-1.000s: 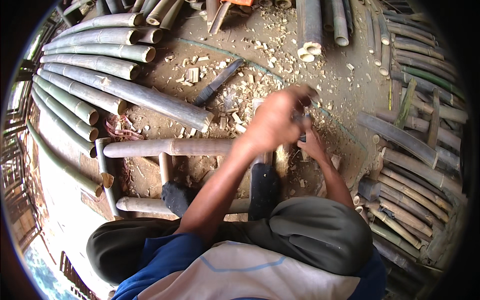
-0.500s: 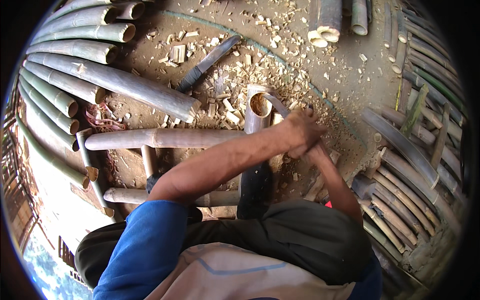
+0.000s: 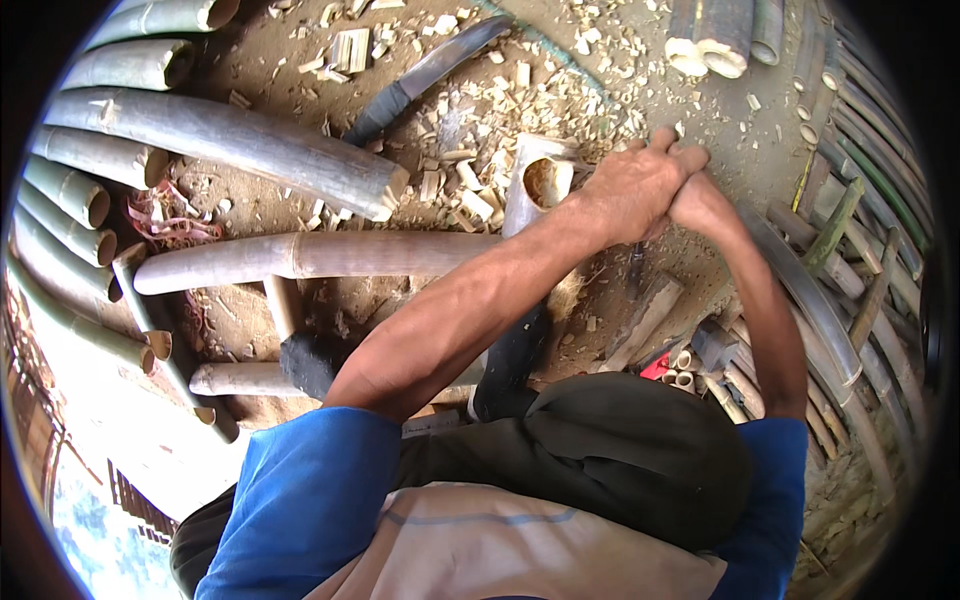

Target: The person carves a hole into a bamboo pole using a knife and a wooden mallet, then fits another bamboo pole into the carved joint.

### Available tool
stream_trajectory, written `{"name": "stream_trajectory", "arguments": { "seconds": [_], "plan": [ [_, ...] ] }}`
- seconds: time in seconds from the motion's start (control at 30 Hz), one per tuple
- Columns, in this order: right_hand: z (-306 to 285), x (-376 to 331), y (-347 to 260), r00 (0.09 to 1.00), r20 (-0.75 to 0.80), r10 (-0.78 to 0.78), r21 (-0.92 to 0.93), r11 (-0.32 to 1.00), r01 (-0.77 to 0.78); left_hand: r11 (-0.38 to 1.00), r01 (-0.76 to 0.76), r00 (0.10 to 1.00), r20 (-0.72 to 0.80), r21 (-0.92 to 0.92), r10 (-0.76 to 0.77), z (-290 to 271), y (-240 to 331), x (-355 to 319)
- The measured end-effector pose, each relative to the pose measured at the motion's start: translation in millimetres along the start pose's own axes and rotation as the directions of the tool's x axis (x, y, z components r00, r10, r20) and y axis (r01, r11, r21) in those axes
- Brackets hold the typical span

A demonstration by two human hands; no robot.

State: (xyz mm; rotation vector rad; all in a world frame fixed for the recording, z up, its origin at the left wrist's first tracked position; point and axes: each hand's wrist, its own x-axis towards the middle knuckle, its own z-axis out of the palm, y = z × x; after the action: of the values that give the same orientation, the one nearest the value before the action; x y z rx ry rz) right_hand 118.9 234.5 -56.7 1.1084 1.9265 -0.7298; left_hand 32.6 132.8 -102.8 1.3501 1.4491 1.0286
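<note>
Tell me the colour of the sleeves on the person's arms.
Blue sleeves, clearest in the head view.

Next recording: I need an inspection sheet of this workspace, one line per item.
Surface: dirt ground, dusty.
Job's things: upright hollow bamboo piece; horizontal bamboo pole.
Clutter: bamboo chips; long knife; small cut tubes.
Hands: left hand and right hand clasped together beside the upright piece; what they grip is hidden.
Cables: red cord scraps.
Surroundings: stacked bamboo poles on the left, split strips on the right.
</note>
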Motion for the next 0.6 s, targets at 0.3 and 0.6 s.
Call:
{"name": "stream_trajectory", "arguments": {
  "seconds": [0.3,0.6],
  "plan": [
    [-37.9,40.9,-66.0,0.756,0.146,-0.638,-0.673,0.496,0.548,0.977,0.002,0.799,-0.587,-0.215,-0.131,-14.2,-22.8,-23.7],
    [-37.5,32.3,6.5,0.832,0.244,-0.498,-0.551,0.635,0.541,1.000,-0.001,0.800,-0.600,-0.023,-0.013,16.2,14.0,-49.1]
  ]
}}
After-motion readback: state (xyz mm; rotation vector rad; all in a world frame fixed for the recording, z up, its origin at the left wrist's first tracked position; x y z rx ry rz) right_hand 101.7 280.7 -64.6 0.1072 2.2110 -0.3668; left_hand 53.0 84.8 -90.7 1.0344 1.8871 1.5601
